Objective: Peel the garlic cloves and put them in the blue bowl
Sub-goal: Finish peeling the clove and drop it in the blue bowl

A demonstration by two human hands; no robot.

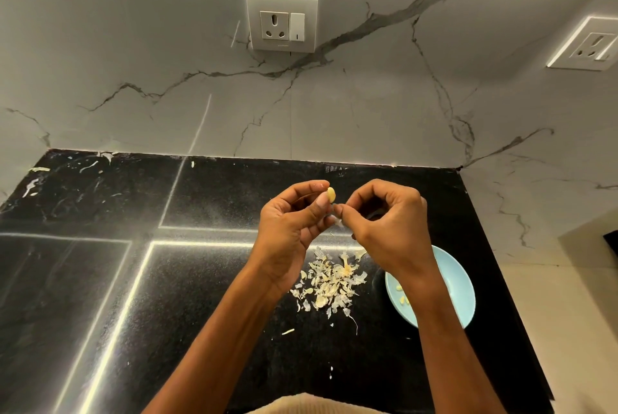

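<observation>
A pale yellow garlic clove is pinched between the thumb and forefinger of my left hand, raised above the black counter. My right hand is right beside it, its fingertips pinched on a thin white scrap of garlic skin just below the clove. The blue bowl sits on the counter under my right wrist, with a few peeled cloves in it. My right forearm hides part of the bowl. A heap of garlic skins lies on the counter between my two forearms.
The black stone counter ends at a marble wall behind, with a power socket above and another socket at the right. The counter's right edge runs just past the bowl. Stray skin bits lie near the front.
</observation>
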